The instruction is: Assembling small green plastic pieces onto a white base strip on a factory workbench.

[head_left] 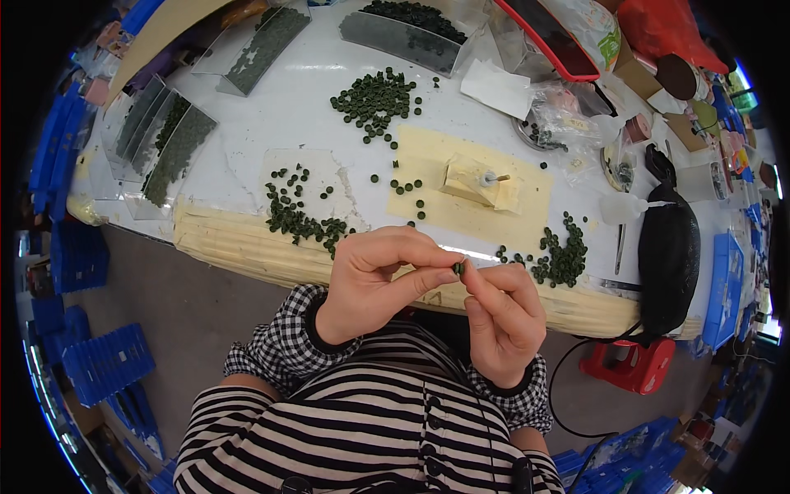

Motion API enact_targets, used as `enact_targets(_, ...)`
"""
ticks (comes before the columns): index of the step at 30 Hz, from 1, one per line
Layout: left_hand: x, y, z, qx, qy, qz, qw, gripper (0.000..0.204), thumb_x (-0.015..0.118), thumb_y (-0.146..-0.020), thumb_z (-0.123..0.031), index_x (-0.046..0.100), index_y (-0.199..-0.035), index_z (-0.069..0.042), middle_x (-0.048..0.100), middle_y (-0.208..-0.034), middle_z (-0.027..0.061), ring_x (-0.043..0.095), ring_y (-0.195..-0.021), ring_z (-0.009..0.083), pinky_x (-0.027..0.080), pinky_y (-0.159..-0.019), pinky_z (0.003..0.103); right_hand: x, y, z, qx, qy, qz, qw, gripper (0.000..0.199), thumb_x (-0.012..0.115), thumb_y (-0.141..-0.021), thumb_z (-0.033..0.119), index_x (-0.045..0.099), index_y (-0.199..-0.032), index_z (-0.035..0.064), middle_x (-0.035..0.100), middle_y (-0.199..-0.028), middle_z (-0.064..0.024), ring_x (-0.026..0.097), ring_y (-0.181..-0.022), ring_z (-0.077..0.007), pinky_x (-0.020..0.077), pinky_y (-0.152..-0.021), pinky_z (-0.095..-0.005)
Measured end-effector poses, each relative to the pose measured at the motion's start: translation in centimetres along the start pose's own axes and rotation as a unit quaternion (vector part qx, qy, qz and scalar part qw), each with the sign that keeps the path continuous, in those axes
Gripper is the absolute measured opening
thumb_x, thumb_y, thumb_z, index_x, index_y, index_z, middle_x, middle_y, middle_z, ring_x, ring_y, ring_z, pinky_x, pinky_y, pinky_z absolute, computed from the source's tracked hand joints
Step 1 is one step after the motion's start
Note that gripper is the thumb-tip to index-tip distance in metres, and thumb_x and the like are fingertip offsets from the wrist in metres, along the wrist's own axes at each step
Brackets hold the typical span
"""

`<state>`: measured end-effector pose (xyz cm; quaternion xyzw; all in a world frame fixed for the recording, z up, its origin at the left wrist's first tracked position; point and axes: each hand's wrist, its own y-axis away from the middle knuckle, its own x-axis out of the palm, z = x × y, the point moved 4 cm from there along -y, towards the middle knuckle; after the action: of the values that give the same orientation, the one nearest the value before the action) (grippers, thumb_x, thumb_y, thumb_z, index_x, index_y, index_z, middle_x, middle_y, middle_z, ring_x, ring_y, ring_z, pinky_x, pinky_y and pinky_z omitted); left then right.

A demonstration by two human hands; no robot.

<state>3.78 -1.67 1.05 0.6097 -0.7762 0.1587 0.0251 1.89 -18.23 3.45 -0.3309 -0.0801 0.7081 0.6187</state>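
Between our fingertips we pinch a dark green disc (457,267). Our cuffs (284,346) are black-and-white checked, and the top (362,420) below them is black-and-white striped with black buttons. Beyond the grip we see a white worktop (271,123), a pale yellow mat (461,185) and dark green discs in heaps (374,97). To the right of the grip lies a black pouch (668,255); below it stands a red stool (629,364). To the left are blue crates (107,358).

Loose dark green discs (375,97) lie scattered on the white tabletop (280,123) — clear trays (169,136) at its left. A black pouch (668,247) rests at the right, a red stool (629,364) below it.
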Motion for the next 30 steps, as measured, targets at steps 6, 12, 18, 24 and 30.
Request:
enact_targets(6, 0.1, 0.0, 0.0, -0.007, 0.011, -0.001, 1.000, 0.018, 0.070, -0.084, 0.004, 0.071, -0.102, 0.004, 0.070, -0.092, 0.0122, 0.066, -0.085, 0.0151, 0.052, -0.075, 0.025, 0.0, -0.1, 0.2, -0.008, 0.010, 0.003, 1.000, 0.037, 0.071, -0.077, -0.005, 0.070, -0.113, 0.0007, 0.064, -0.089, -0.0074, 0.058, -0.075, -0.0194, 0.0461, -0.066, -0.0278)
enact_targets(12, 0.0, 0.0, 0.2, 0.000, -0.004, -0.003, 1.000, 0.017, 0.070, -0.083, 0.005, 0.071, -0.101, 0.003, 0.070, -0.093, 0.0113, 0.066, -0.084, 0.0147, 0.051, -0.075, 0.025, 0.2, 0.0, 0.0, -0.011, -0.001, 0.000, 1.000, 0.037, 0.072, -0.076, -0.005, 0.070, -0.113, 0.0008, 0.064, -0.089, -0.0071, 0.057, -0.074, -0.0192, 0.0461, -0.065, -0.0275)
enact_targets(18, -0.2, -0.1, 0.4, -0.011, -0.035, -0.007, 0.999, 0.017, 0.070, -0.083, 0.005, 0.071, -0.100, 0.003, 0.070, -0.089, 0.0105, 0.065, -0.081, 0.0142, 0.051, -0.072, 0.025, 0.4, 0.2, -0.4, -0.001, -0.002, 0.000, 1.000, 0.038, 0.071, -0.076, -0.006, 0.070, -0.113, 0.0008, 0.064, -0.089, -0.0075, 0.058, -0.075, -0.0197, 0.0461, -0.066, -0.0278)
enact_targets(24, -0.7, -0.8, 0.3, -0.013, -0.200, -0.022, 0.980, 0.014, 0.071, -0.082, 0.002, 0.072, -0.096, 0.001, 0.068, -0.083, 0.0102, 0.064, -0.074, 0.0151, 0.050, -0.067, 0.025, 0.3, 0.7, -1.8, 0.022, 0.086, 0.005, 0.996, 0.040, 0.072, -0.075, -0.005, 0.069, -0.115, 0.0013, 0.063, -0.091, -0.0089, 0.057, -0.079, -0.0243, 0.0461, -0.069, -0.0317)
enact_targets(30, -2.1, -1.1, -0.3, 0.030, -0.484, 0.014, 0.875, 0.013, 0.071, -0.079, 0.000, 0.070, -0.092, 0.001, 0.060, -0.077, 0.0094, 0.057, -0.068, 0.0224, 0.046, -0.060, 0.031, -3.5, 2.0, -4.0, 0.065, 0.280, -0.060, 0.956, 0.029, 0.074, -0.075, 0.000, 0.070, -0.103, 0.0033, 0.060, -0.090, -0.0082, 0.054, -0.084, -0.0262, 0.0442, -0.074, -0.0360)
